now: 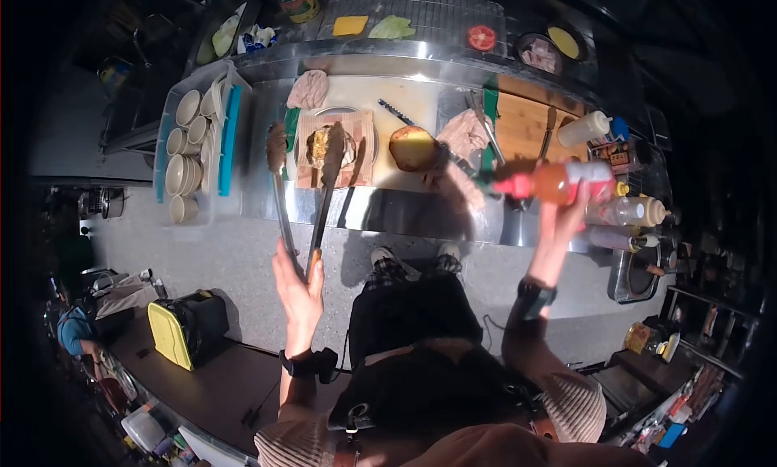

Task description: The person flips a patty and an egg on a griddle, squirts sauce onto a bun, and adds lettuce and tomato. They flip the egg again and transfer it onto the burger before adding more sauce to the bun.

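Head view, plate: a plate (344,109) lined with paper sits near the counter's (388,212) front edge. One dark tip of the tongs (306,196) covers part of the food (317,146), which cannot be identified.
Head view, right hand: the right hand (566,218) is raised over the counter's right end. Its fingers are mostly hidden behind the sauce bottle (550,181), and its grip is wrapped around the bottle's body.
Head view, sauce bottle: it lies sideways in the air and is blurred, with orange contents and the red cap pointing towards the counter's middle.
Head view, left hand: the left hand (298,287) is off the counter's front edge, its grip pressed around the tongs' joined handle end.
Head view, tongs: the arms are spread, with one tip over the plate and the other just left of it.
Head view, edges: the picture's rim is black. A person (77,331) at far left is largely cut off.
Head view, nearby: a browned bun (413,147) lies just right of the plate. Crumpled cloths (465,135) lie between the bun and a wooden board (526,127).
Head view, left end: a tub of stacked bowls (184,143).
Head view, back ledge: a cheese slice (350,25), lettuce (392,27) and a tomato slice (481,37).
Head view, right end: more squeeze bottles (627,212) crowd behind the raised hand, their labels unreadable.
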Motion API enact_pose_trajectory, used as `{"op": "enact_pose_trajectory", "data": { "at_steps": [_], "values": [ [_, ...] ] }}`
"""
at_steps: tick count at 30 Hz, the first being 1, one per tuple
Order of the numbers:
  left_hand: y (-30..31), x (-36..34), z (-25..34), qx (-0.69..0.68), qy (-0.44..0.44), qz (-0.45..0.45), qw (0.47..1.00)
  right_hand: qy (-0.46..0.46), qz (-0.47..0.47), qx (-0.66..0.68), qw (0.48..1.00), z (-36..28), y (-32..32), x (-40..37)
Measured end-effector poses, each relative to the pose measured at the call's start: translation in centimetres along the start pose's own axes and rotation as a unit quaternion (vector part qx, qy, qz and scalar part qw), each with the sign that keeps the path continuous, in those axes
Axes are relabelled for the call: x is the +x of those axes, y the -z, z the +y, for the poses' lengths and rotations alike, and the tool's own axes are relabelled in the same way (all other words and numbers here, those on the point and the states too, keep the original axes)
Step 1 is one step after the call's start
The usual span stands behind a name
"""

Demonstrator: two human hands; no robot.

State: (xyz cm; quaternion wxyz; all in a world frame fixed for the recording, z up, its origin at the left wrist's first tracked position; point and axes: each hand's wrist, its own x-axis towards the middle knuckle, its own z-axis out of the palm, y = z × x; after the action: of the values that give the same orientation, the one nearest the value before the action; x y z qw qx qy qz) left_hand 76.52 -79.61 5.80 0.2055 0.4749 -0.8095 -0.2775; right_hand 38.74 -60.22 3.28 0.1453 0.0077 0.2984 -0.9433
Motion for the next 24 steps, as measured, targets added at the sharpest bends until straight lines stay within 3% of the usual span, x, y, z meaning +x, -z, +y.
{"op": "enact_pose_trajectory", "data": {
  "at_steps": [4, 5, 7, 9, 13, 24],
  "values": [
    [0.5, 0.2, -2.8, -0.026, -0.011, 0.036, 0.999, 0.216, -0.180, -0.183, 0.942, 4.2, -9.1, 0.9],
    [0.4, 0.3, -3.6, -0.032, -0.012, 0.044, 0.998, 0.237, -0.171, -0.203, 0.935, 6.5, -9.9, 1.0],
    [-0.2, 0.2, -5.3, -0.046, -0.005, 0.059, 0.997, 0.156, -0.161, -0.315, 0.922, 11.3, -9.4, 2.0],
    [-0.5, 0.3, -6.5, -0.053, -0.003, 0.073, 0.996, 0.189, -0.168, -0.378, 0.891, 15.5, -7.3, 3.6],
    [-1.1, 0.4, -8.0, -0.064, 0.011, 0.107, 0.992, 0.191, -0.165, -0.444, 0.859, 16.6, -8.2, 3.8],
    [-0.8, -0.1, -10.9, -0.079, 0.047, 0.095, 0.991, 0.219, -0.144, -0.503, 0.824, 17.9, -8.4, 3.3]
  ]
}}
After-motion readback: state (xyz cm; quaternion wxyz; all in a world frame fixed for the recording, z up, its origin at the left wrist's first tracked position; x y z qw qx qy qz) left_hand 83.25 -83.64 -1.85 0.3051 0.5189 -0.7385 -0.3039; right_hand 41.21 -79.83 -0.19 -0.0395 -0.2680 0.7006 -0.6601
